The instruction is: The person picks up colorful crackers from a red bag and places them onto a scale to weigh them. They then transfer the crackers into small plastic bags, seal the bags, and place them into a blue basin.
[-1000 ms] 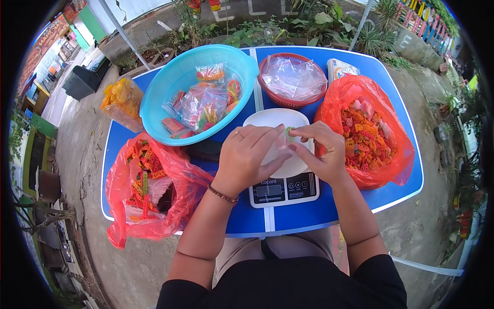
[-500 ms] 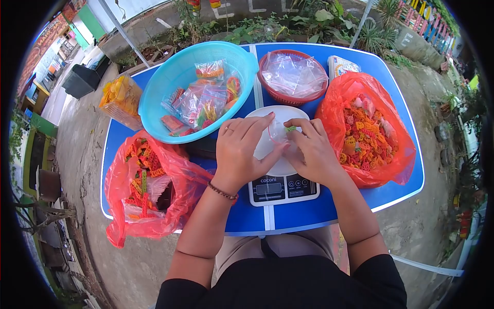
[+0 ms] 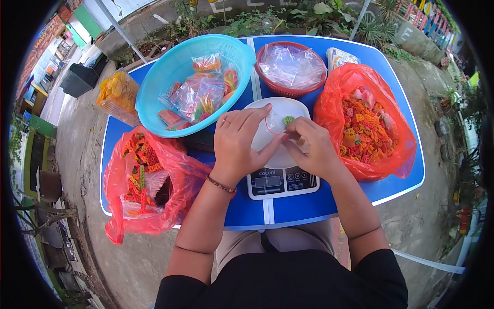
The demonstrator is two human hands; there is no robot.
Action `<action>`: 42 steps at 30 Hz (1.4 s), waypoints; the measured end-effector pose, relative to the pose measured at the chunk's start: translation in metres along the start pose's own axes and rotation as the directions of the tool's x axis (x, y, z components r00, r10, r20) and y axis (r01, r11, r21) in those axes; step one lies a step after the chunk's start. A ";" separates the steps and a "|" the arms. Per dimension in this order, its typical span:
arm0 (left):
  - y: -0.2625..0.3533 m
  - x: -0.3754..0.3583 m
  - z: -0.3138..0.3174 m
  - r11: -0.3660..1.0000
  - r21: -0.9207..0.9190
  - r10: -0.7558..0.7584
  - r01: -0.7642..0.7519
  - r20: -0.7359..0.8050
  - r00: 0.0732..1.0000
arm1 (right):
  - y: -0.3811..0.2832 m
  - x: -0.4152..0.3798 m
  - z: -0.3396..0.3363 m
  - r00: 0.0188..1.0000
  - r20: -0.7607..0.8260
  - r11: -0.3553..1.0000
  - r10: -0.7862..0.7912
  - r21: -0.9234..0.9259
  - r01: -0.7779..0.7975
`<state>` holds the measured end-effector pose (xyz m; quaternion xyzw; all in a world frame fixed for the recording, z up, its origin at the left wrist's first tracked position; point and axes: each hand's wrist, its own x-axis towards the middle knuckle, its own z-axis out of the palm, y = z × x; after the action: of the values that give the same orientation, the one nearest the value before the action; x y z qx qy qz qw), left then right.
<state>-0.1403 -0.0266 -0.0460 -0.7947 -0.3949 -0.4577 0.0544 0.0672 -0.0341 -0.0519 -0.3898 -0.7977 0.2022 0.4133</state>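
My left hand (image 3: 237, 140) is closed on a small clear zip bag (image 3: 275, 122) with a red line at its mouth, thumb and forefinger on its edges. On the bag's other side, my right hand (image 3: 315, 145) pinches near the mouth, its fingertips bent inward. A green crinkled snack piece (image 3: 288, 119) shows just above the right fingertips; whether it lies inside the bag I cannot make out. Both hands are over the round white plate of a kitchen scale (image 3: 299, 105), whose dark front panel faces me.
A turquoise basin (image 3: 145, 103) of filled packets stands back left, with a red basket (image 3: 319, 88) of clear bags beside it. Red plastic bags of orange snacks flank me, left (image 3: 121, 201) and right (image 3: 406, 154). A clear container (image 3: 123, 105) sits at the table's left edge.
My right fingers have drawn together near the bag's mouth, and more of the green piece shows above them. The left hand keeps its grip. The view has shifted slightly.
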 end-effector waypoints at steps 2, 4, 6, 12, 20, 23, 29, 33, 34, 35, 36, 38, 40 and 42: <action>0.000 0.001 0.001 1.000 0.000 0.004 -0.004 -0.019 1.000 | 0.004 0.000 0.001 0.992 -0.123 0.995 0.030 0.101 -0.018; 0.003 0.001 0.000 1.000 0.001 -0.005 0.005 0.006 1.000 | 0.008 0.000 0.005 0.967 -0.246 0.969 0.067 0.248 -0.004; 0.004 0.000 0.000 1.000 0.011 -0.007 0.007 0.022 1.000 | 0.004 -0.001 0.006 0.944 -0.296 0.892 0.143 0.452 0.007; 0.008 0.002 0.001 1.000 0.009 0.013 -0.014 0.026 1.000 | -0.001 -0.005 0.007 0.938 -0.339 0.898 0.077 0.433 0.082; 0.007 0.001 0.004 0.999 -0.001 0.046 -0.046 -0.005 0.999 | -0.001 -0.002 0.001 0.961 -0.277 0.966 0.016 0.252 0.056; 0.009 0.001 0.004 0.999 -0.003 0.053 -0.053 -0.018 0.998 | -0.008 0.000 -0.004 0.954 -0.295 0.978 0.051 0.209 0.012; 0.010 0.001 0.003 0.999 -0.016 0.046 -0.047 -0.028 0.999 | -0.006 0.001 -0.009 0.957 -0.289 0.982 -0.017 0.173 0.069; 0.009 -0.001 0.005 0.997 -0.009 0.075 -0.075 -0.023 0.997 | -0.011 0.004 -0.009 0.971 -0.197 0.983 -0.136 0.094 0.157; 0.008 -0.001 0.006 0.997 -0.013 0.076 -0.076 -0.024 0.997 | -0.011 0.004 -0.010 0.973 -0.182 0.983 -0.140 0.092 0.158; 0.008 -0.001 0.006 0.997 -0.016 0.077 -0.077 -0.026 0.997 | -0.010 0.004 -0.012 0.976 -0.166 0.983 -0.144 0.090 0.160; 0.008 -0.001 0.007 0.997 -0.018 0.078 -0.079 -0.029 0.997 | -0.010 0.004 -0.013 0.977 -0.151 0.983 -0.149 0.088 0.163; 0.010 -0.001 0.005 0.998 -0.029 0.059 -0.060 -0.022 0.998 | -0.010 0.005 -0.011 0.970 -0.212 0.973 -0.121 0.169 0.158; 0.010 0.000 0.005 0.998 -0.038 0.059 -0.060 -0.017 0.998 | -0.007 0.005 -0.010 0.961 -0.240 0.969 -0.140 0.168 0.183; 0.011 0.000 0.006 0.996 -0.044 0.075 -0.075 -0.012 0.997 | 0.002 0.004 -0.010 0.950 -0.232 0.969 -0.208 0.087 0.233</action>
<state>-0.1287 -0.0315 -0.0469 -0.8076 -0.3541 -0.4682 0.0559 0.0747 -0.0293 -0.0453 -0.2940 -0.7727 0.1551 0.5408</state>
